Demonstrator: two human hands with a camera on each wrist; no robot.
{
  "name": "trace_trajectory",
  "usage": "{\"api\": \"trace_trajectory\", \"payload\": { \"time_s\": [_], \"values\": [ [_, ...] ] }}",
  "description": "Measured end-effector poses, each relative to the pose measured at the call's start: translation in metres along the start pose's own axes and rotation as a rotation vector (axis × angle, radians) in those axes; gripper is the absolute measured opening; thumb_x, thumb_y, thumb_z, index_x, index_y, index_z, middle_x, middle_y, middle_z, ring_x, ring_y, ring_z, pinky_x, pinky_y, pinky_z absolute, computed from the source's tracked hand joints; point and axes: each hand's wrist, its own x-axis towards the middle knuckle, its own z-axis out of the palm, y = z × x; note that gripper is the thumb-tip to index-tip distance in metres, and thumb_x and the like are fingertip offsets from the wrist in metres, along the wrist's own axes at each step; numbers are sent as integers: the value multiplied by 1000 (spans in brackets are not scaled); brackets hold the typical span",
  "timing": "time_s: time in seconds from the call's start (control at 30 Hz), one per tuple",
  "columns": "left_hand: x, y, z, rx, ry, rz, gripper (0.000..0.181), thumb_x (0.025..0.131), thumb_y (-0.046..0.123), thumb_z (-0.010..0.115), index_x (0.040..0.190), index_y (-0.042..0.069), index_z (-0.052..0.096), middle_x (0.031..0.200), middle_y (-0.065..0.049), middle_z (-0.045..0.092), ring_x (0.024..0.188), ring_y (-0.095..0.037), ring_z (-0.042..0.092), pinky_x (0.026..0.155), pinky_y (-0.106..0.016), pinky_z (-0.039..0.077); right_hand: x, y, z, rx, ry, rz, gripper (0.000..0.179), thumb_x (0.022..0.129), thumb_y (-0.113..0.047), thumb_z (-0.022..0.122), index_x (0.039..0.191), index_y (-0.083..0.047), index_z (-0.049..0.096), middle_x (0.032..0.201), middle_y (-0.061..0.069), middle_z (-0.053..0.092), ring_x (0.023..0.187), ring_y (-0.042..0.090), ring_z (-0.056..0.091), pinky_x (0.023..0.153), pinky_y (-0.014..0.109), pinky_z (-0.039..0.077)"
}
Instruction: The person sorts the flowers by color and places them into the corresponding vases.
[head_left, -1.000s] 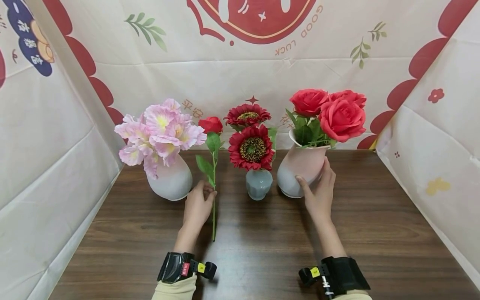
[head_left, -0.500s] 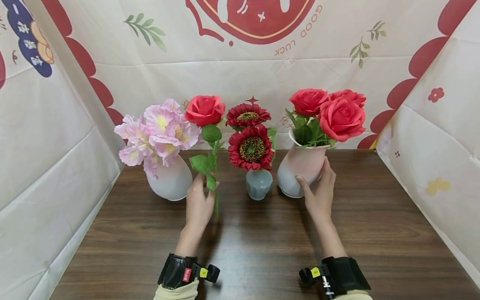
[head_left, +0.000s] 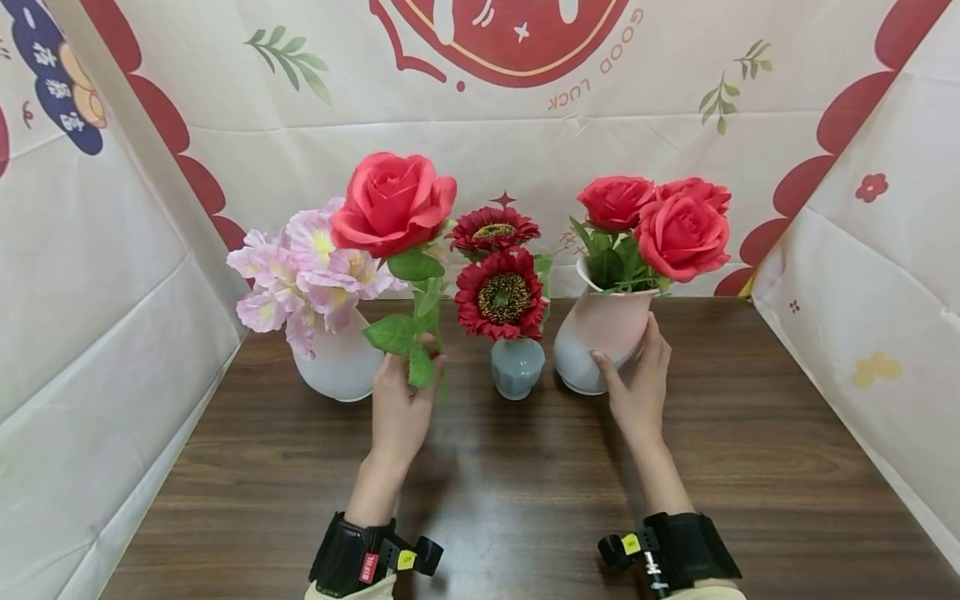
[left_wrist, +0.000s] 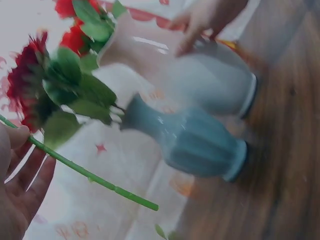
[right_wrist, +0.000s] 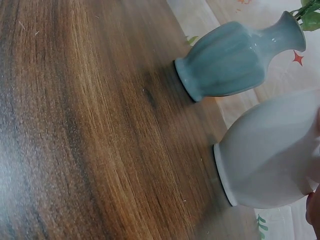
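In the head view my left hand (head_left: 401, 408) pinches the leafy stem of a single red rose (head_left: 395, 204), its bloom tilted toward the camera. The left wrist view shows the green stem (left_wrist: 90, 175) between thumb and fingers, its cut lower end free in the air. My right hand (head_left: 641, 387) grips the side of a pink-and-white vase (head_left: 603, 333), thumb at the front and fingers round the right side. Several red roses (head_left: 684, 233) stand in that vase, which rests on the table. Only fingertips of the right hand show in the right wrist view.
Between my hands a small blue-green vase (head_left: 517, 368) holds dark red sunflower-like blooms (head_left: 502, 298). Behind my left hand stands a white vase (head_left: 337, 362) of pale pink flowers (head_left: 307, 275). A printed cloth (head_left: 480, 150) hangs behind the brown wooden table (head_left: 517, 500).
The rose in my left hand has risen and tipped toward the camera, so its bloom looks larger and its lower stem is lifted. My right hand and its vase have stayed put.
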Motion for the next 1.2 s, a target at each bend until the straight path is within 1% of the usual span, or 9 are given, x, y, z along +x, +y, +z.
{"api": "trace_trajectory", "payload": {
  "time_s": [0.13, 0.3, 0.43, 0.53, 0.73, 0.87, 0.97, 1.07, 1.2],
  "values": [
    [4, 16, 1, -76, 6, 45, 21, 88, 2, 72, 108, 2, 64, 95, -14, 68, 89, -25, 66, 80, -37, 54, 0, 1, 0, 3, 3, -3, 93, 85, -13, 79, 158, -13, 23, 149, 28, 33, 142, 40, 34, 117, 59, 28],
    [4, 36, 8, -108, -2, 110, 23, 88, 2, 72, 109, 2, 64, 96, -15, 70, 89, -26, 68, 81, -36, 56, 0, 1, 0, 5, 4, -6, 93, 84, -12, 80, 158, -12, 24, 148, 28, 34, 142, 40, 34, 117, 59, 28],
    [4, 50, 17, -156, -34, 144, 23, 88, 1, 72, 110, 0, 64, 99, -17, 70, 93, -28, 68, 84, -37, 56, 0, 0, 0, 3, -7, -2, 93, 85, -13, 79, 159, -13, 23, 148, 27, 33, 142, 40, 34, 117, 59, 28],
    [5, 61, 24, -213, -76, 158, 22, 90, 2, 71, 110, -1, 64, 102, -17, 70, 97, -27, 68, 87, -36, 56, 0, 0, 0, -1, -6, -4, 92, 85, -14, 79, 158, -13, 23, 148, 27, 34, 142, 40, 34, 116, 59, 29],
    [12, 82, 36, -273, -123, 180, 20, 92, 4, 68, 111, -3, 65, 103, -15, 70, 98, -24, 66, 87, -32, 55, -2, -1, 0, 0, 1, 0, 92, 85, -13, 79, 158, -13, 24, 147, 27, 34, 141, 40, 35, 116, 59, 30],
    [20, 97, 43, -287, -133, 219, 19, 94, 4, 66, 111, -5, 66, 103, -15, 70, 98, -24, 66, 89, -31, 54, -2, -1, 0, 12, 6, -2, 92, 84, -13, 80, 158, -13, 24, 148, 27, 34, 142, 39, 35, 116, 57, 29],
    [26, 109, 49, -281, -143, 264, 20, 94, 4, 65, 112, -5, 66, 104, -15, 71, 101, -24, 67, 91, -30, 54, -2, 0, 0, 14, 9, -2, 92, 84, -13, 80, 158, -13, 25, 148, 27, 35, 142, 38, 35, 116, 56, 29],
    [31, 119, 54, -281, -151, 299, 21, 94, 4, 66, 112, -5, 66, 104, -15, 72, 97, -23, 67, 90, -28, 53, -2, 0, 0, 18, 6, -5, 92, 85, -12, 79, 158, -13, 24, 148, 27, 34, 141, 40, 35, 115, 58, 30],
    [37, 130, 63, -263, -164, 311, 22, 95, 6, 66, 114, -4, 66, 104, -14, 73, 91, -23, 66, 87, -26, 51, -2, 0, -2, 20, -3, -22, 92, 85, -9, 78, 158, -10, 23, 148, 29, 33, 140, 42, 35, 115, 60, 29]
  ]
}}
